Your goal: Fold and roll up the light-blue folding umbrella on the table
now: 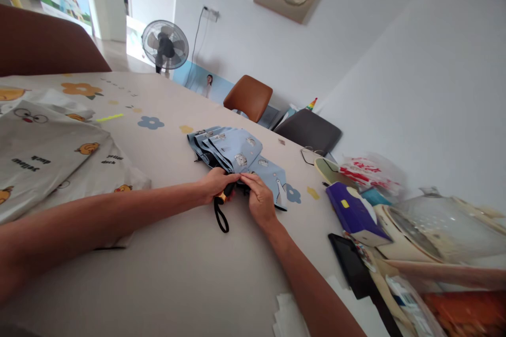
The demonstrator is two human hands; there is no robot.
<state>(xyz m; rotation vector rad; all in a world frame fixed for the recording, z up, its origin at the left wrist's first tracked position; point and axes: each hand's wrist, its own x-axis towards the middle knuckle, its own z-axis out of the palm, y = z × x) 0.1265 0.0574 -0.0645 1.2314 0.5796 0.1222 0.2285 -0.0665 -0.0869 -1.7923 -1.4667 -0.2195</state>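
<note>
A light blue folding umbrella [241, 150] with animal prints lies half gathered over the table, its canopy folds loose and pointing away from me. My left hand [216, 185] is closed around its dark handle, from which a black wrist strap loop hangs down. On the right side, my right hand [259, 195] pinches the canopy's edge near the handle, fingertips meeting my left thumb. The fingers' undersides and part of the handle are hidden.
At left a yellow-duck printed cloth [79, 163] covers the table [177, 268]. A purple tissue box [353, 213], a dark phone-like device [348, 258] and a clear-domed container [446, 226] crowd the right side. Chairs and a fan [165, 45] stand beyond.
</note>
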